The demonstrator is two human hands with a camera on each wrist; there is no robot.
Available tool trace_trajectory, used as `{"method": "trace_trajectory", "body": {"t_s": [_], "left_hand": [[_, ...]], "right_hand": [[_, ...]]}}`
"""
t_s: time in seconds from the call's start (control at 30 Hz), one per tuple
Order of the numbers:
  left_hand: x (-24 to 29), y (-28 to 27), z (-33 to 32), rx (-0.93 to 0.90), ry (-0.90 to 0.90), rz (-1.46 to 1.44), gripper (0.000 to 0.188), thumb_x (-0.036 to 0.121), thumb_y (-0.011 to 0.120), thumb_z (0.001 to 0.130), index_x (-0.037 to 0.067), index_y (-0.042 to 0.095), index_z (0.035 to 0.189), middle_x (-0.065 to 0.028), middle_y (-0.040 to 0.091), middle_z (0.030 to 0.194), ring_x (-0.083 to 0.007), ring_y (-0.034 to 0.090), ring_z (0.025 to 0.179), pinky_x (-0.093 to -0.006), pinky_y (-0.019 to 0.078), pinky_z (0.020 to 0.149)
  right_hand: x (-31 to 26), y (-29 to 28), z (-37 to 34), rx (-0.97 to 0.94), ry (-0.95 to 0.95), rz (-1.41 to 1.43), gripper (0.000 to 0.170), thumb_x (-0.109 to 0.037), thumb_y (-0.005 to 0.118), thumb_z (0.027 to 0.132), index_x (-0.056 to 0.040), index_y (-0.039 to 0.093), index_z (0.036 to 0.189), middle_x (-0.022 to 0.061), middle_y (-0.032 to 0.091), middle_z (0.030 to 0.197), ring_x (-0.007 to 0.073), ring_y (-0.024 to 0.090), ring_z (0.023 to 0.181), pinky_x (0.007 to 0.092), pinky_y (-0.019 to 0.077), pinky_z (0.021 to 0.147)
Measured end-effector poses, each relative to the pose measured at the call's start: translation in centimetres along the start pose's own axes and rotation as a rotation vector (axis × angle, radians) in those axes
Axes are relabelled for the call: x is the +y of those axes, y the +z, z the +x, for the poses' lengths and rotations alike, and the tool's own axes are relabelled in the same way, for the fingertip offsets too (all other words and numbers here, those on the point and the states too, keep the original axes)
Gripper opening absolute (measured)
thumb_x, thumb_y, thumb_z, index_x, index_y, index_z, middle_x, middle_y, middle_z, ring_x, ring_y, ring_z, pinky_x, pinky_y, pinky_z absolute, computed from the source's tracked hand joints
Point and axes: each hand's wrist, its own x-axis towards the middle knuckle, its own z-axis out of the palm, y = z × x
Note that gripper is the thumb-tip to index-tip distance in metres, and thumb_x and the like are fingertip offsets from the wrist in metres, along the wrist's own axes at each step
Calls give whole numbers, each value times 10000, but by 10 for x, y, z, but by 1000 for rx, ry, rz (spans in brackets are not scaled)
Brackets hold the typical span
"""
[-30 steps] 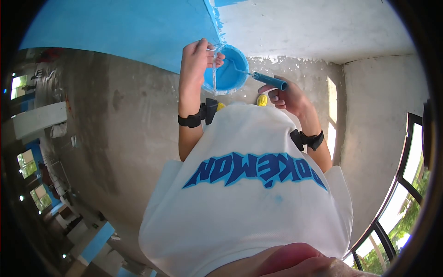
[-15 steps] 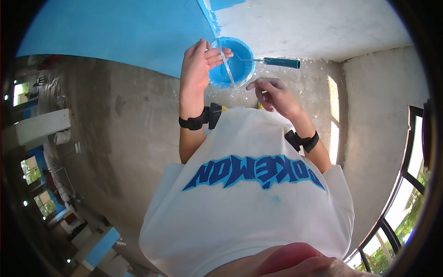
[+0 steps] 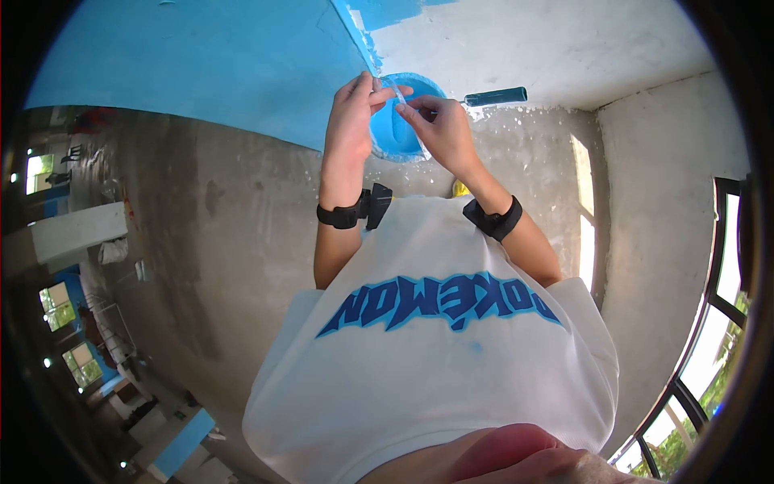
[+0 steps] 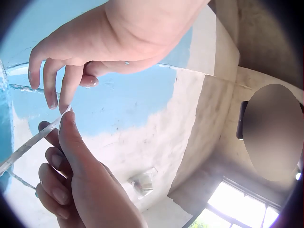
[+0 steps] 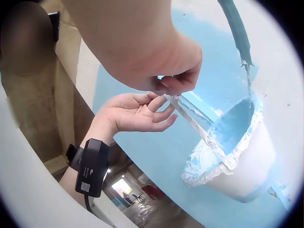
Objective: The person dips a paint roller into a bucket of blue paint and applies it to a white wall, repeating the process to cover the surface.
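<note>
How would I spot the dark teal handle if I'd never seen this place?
Look for the blue-painted wall; beside it is a paint-crusted bucket. The dark teal handle juts out past it on a thin rod. It's thick and dark, unlike the pale, paint-smeared strip nearby.

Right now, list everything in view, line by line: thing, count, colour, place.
Bucket: 1, white outside, blue inside, head view's upper middle
Strap: 1, whitish, rising from bucket rim
Tool handle: 1, teal, jutting past bucket rim
Walls: several, blue and greyish white, around
Floor: 1, grey, below
Windows: several, bright, both sides of head view
Far items: count unclear, some red, background
Shirt: 1, white, blue lettering, head view's lower middle
Shoe: 1 visible, yellow, beyond shirt hem
Wrist cameras: 2, black, one per arm
Left hand: 1, bare, touching strap
Right hand: 1, bare, pinching strap
</note>
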Motion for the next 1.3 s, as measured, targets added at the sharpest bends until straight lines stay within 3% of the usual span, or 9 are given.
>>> {"method": "trace_trajectory", "body": {"t_s": [0.57,0.63,0.73,0.83,0.9,0.97,1.03,1.13,1.3], "left_hand": [[18,14,-5,111,84,225,285,214,453,976,10,551,803,-52,638,778,-151,651,787,-268,437,721],[29,9,-18,335,335,624,253,173,486,962,-32,589,857,-87,685,821,-119,624,788,-248,434,685],[89,4,-73,413,709,571,152,65,535,926,-66,604,957,-117,687,872,-149,628,824,-246,459,744],[141,-9,-145,197,1322,658,312,235,431,966,-27,590,1021,-162,608,1060,-326,604,850,-410,483,770],[169,-8,-188,-53,1494,429,371,335,400,952,17,546,1075,-131,554,975,-320,487,899,-394,414,734],[185,-16,-228,-36,1542,376,358,451,524,915,144,673,1025,-4,679,961,-209,584,906,-422,457,837],[188,6,-230,-393,1439,399,402,322,636,886,232,556,1269,-19,624,1124,-63,534,1002,-263,492,767],[173,22,-212,-601,1535,-108,254,181,623,874,167,629,1127,40,618,938,-30,558,840,-227,469,657],[177,15,-233,-485,1471,-72,116,218,635,846,125,669,906,43,641,840,-59,596,736,-221,471,647]], "right_hand": [[10,-3,13,193,-264,91,148,-98,642,875,34,622,811,69,530,547,93,424,491,267,353,470],[15,-10,18,218,-248,96,157,-98,648,873,30,618,788,62,531,550,84,428,497,262,350,472],[10,-11,21,212,-232,90,153,-100,650,872,24,622,786,56,534,552,80,432,502,257,351,475],[8,-20,22,215,-237,65,158,-105,651,873,22,622,784,48,541,558,76,439,510,248,359,482],[7,-24,21,223,-235,55,160,-106,650,874,23,621,783,46,544,562,74,442,514,244,363,486],[5,-30,17,233,-237,46,163,-106,649,875,24,620,781,44,547,566,72,445,519,239,368,489],[3,-36,15,251,-223,25,169,-110,645,879,27,622,784,39,552,576,69,450,532,237,381,501],[6,-40,14,281,-210,62,168,-109,642,882,33,627,795,38,562,593,64,457,552,236,391,517],[13,-47,12,302,-188,49,165,-104,636,884,41,630,806,32,571,612,58,463,573,231,398,534]]}}
